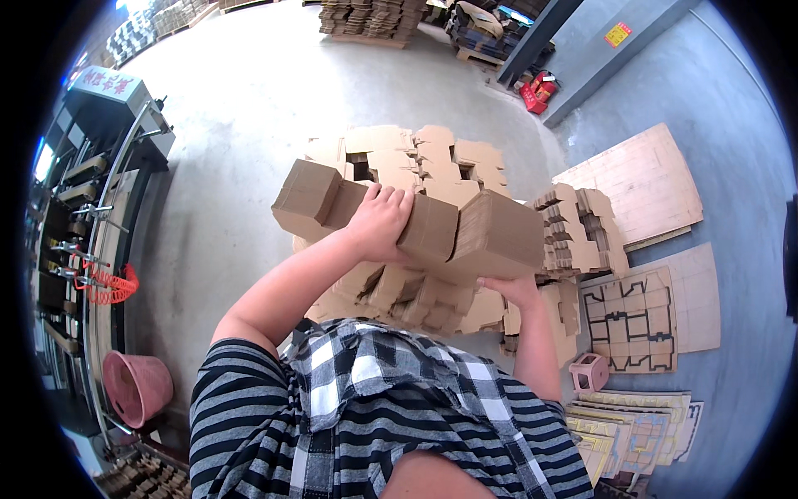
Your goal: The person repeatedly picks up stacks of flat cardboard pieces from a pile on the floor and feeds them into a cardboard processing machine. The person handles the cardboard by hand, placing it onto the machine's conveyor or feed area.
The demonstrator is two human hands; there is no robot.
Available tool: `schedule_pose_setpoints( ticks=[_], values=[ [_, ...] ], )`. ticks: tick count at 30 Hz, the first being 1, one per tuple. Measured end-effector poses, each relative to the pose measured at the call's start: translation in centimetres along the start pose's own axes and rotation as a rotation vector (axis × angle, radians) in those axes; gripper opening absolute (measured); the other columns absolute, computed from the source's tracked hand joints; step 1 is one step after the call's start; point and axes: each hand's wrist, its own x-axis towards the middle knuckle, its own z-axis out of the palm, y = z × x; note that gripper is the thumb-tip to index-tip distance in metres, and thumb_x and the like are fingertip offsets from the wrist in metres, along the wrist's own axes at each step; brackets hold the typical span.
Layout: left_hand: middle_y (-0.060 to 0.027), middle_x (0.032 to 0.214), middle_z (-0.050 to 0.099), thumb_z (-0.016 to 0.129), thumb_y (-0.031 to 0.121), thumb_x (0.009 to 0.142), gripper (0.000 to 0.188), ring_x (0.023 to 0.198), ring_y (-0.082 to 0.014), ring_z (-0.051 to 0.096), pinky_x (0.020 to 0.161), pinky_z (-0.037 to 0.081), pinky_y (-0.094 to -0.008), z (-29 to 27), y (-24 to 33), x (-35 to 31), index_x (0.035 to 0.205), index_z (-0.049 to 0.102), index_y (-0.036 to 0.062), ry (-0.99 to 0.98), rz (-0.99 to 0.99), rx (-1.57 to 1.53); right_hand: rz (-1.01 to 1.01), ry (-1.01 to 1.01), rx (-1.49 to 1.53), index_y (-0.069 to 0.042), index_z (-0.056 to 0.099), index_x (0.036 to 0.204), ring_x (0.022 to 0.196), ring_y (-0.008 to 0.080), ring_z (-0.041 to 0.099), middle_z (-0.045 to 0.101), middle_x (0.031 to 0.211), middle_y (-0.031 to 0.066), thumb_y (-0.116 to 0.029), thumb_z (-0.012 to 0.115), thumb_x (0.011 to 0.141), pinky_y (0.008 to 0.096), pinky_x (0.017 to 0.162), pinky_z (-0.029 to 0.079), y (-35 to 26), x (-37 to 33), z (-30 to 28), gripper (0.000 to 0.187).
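Both hands are on one thick bundle of brown die-cut cardboard [499, 237], its many sheets packed face to face, with deep notches parting it into blocks. The left hand [382, 223] grips it left of the middle, fingers laid over the upper side and the palm against the near side. The right hand [515, 291] holds the lower right corner, thumb toward the near edge; its other fingers are hidden, so how far they reach underneath cannot be told. The bundle is in front of the person's chest, slanting down to the right, over a low, broad pile of flat brown cardboard blanks [391, 158]; whether its underside touches that pile is not clear. A neat notched stack of brown cardboard [573, 241] stands just beside the bundle's right end, and farther right pale wooden boards [636, 179] lie near the blue-grey wall [740, 249]. The step in hand appears to be handling the bundle as one block, by squaring, turning or shifting it; which of these cannot be told. As a judgement, the next move calls for even pressure from both hands, so that the loose sheets do not slide or fan apart at the notches.
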Motion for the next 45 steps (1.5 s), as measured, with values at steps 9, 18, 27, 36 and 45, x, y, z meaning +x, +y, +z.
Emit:
schedule_pose_setpoints(
  ticks=[9,18,27,36,45],
  values=[
    [-0.0239,0.133,0.045,0.082,0.047,0.056,0.114,0.128,-0.0353,0.039,0.112,0.023,-0.0452,0.3,0.8,-1.1,0.140,0.028,-0.0084,0.058,0.023,-0.072,0.020,0.064,-0.014,-0.001,0.067,0.099,0.083,0.0128,0.062,0.068,0.091,0.0042,-0.008,0.085,0.065,0.0298,0.072,0.053,2.1,-1.1,0.2,0.039],
    [-0.0186,0.133,0.050,0.071,0.028,0.078,0.069,0.121,-0.0328,0.048,0.101,0.039,-0.0425,-4.7,2.9,3.0,0.138,0.043,0.0071,0.198,0.186,-0.646,0.022,0.047,-0.021,-0.001,0.064,0.104,0.094,0.0164,0.061,0.067,0.101,0.0061,-0.007,0.086,0.062,0.0325,0.081,0.051,1.5,-0.9,0.1,0.048],
    [-0.0112,0.090,0.069,0.065,0.005,0.084,0.015,0.080,-0.0180,0.066,0.074,0.052,-0.0298,-0.9,6.0,6.9,0.097,0.069,0.0011,0.396,-0.041,-0.915,0.096,0.033,-0.039,-0.002,0.061,0.112,0.098,0.0183,0.061,0.065,0.107,0.0079,-0.010,0.086,0.061,0.0335,0.083,0.051,2.9,-0.5,-0.2,0.058],
    [-0.0095,0.093,0.067,0.067,0.003,0.082,0.012,0.082,-0.0209,0.065,0.076,0.052,-0.0296,-1.0,6.2,6.7,0.094,0.069,0.0026,0.575,0.155,-0.909,0.127,0.049,-0.019,-0.003,0.061,0.111,0.096,0.0172,0.062,0.066,0.105,0.0067,-0.009,0.086,0.060,0.0336,0.082,0.052,1.3,-0.6,0.2,0.056],
    [-0.0110,0.089,0.063,0.065,0.006,0.084,0.009,0.083,-0.0281,0.063,0.073,0.052,-0.0350,-1.3,5.3,7.7,0.092,0.062,0.0031,0.513,0.227,-0.742,0.067,0.058,0.005,-0.004,0.062,0.109,0.096,0.0165,0.062,0.067,0.104,0.0053,-0.007,0.085,0.060,0.0334,0.082,0.052,2.1,-0.6,0.3,0.055]
  ],
)
